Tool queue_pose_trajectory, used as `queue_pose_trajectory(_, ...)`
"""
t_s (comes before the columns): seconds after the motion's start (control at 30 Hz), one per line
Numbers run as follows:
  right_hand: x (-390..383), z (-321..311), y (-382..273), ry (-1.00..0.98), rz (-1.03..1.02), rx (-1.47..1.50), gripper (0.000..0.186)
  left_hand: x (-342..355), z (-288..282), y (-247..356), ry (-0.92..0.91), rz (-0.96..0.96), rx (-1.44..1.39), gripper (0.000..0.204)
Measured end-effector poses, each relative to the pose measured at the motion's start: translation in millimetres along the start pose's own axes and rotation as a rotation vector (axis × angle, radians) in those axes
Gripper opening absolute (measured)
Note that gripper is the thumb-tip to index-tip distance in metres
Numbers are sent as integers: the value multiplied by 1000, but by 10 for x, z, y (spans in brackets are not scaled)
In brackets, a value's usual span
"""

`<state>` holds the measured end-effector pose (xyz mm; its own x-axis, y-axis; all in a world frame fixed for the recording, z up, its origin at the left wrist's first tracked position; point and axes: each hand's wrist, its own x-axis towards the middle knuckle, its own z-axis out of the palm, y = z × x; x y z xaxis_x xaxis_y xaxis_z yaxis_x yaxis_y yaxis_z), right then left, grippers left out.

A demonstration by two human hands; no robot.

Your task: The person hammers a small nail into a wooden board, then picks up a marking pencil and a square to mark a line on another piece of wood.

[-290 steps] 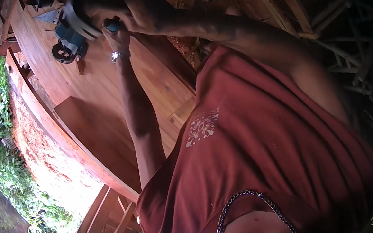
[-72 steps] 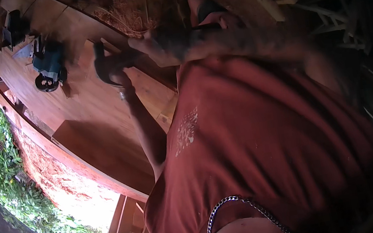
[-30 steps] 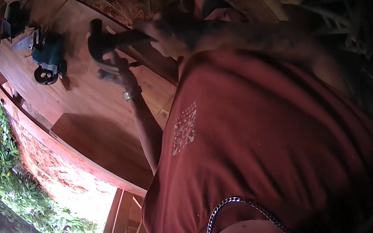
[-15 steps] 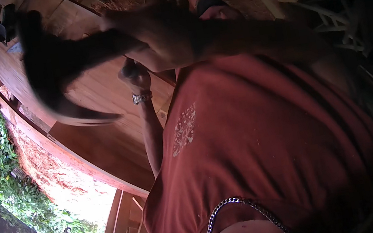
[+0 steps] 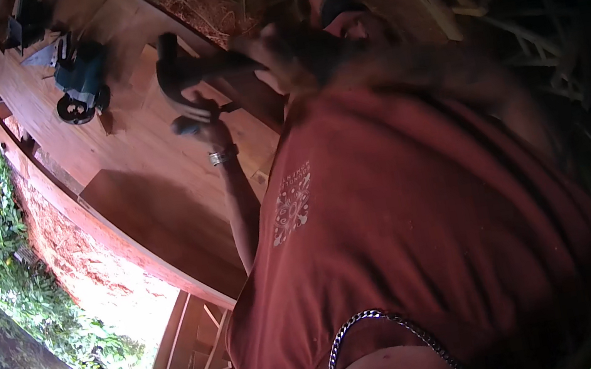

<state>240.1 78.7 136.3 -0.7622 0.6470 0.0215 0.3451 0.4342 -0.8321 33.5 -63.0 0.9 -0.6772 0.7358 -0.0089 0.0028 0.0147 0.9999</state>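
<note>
My right hand [image 5: 273,61], blurred, is closed on a dark claw hammer [image 5: 172,71] whose head is just above my left hand. My left hand [image 5: 209,127], below a steel watch, grips a small tool with a blue top [image 5: 185,125]; a dark narrow part extends to its right, and its working end is unclear. Both hands are over a wide wooden board [image 5: 159,207], near its dark right edge. Up and left on the board sits a teal power tool [image 5: 81,81] with a black round part, beside a triangular metal piece [image 5: 42,56].
A long pale-red plank [image 5: 109,239] runs along the board's left side, with sunlit ground and plants beyond. Slatted wooden pieces [image 5: 207,356] stand at the lower left. Timber frames [image 5: 530,43] and loose wood are in shadow at the right. Shavings [image 5: 204,12] lie past the board.
Half a second ago the hammer was large and blurred, raised toward the camera; now it has come down beside my left hand, which still grips the blue-topped tool.
</note>
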Motion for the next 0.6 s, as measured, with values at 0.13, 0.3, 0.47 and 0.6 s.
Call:
queue_pose_trajectory(0.13, 86, -143, -99, -83, -36, 40, 27, -199, 73, 86, -83, 18, 288, 33)
queue_pose_trajectory(0.3, 164, -434, -390, -77, -233, -18, 42, -292, 150, 56, -206, 214, 543, 30)
queue_pose_trajectory(0.47, 112, -247, -354, -125, -169, 359, 33, -291, 139, -34, -210, 466, 531, 22)
queue_pose_trajectory(0.6, -271, 154, 392, -141, -404, -258, 42, -291, 125, -231, -246, 478, 548, 15)
